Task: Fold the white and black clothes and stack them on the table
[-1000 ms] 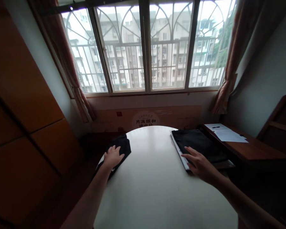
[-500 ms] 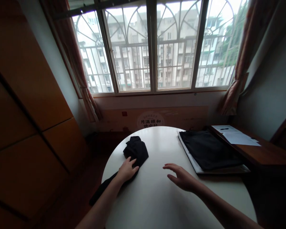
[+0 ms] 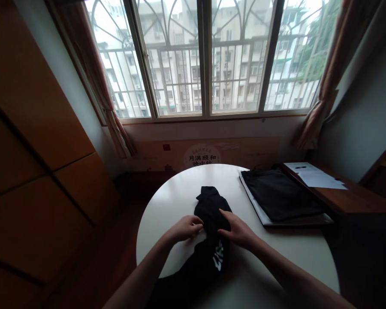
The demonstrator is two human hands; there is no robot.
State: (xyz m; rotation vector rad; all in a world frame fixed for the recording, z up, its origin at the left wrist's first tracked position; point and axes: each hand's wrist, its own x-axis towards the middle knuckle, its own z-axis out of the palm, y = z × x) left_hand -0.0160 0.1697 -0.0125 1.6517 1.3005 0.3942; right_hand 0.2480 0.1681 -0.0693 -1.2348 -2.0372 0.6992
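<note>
A black garment (image 3: 210, 208) with white lettering lies bunched and lengthwise on the round white table (image 3: 167, 193). Its near end runs down toward the bottom of the view, partly behind my left forearm. At the garment's left edge is my left hand (image 3: 185, 227), its fingers drawn together on the cloth. My right hand (image 3: 239, 229) rests against the right side of the garment, thumb and fingers spread apart over the fabric. The undersides of both hands are hidden.
Flat black cloth (image 3: 281, 195) lies over a white-edged sheet at the table's right. Beyond it stands a wooden desk (image 3: 357, 199) with white papers (image 3: 320, 177). A wooden cabinet (image 3: 28, 150) fills the left side, and a barred window (image 3: 206, 60) is ahead.
The black garment has moved from the table's left side to the middle, and its white lettering now shows. My left hand has shifted right with it; my right hand has come onto the cloth.
</note>
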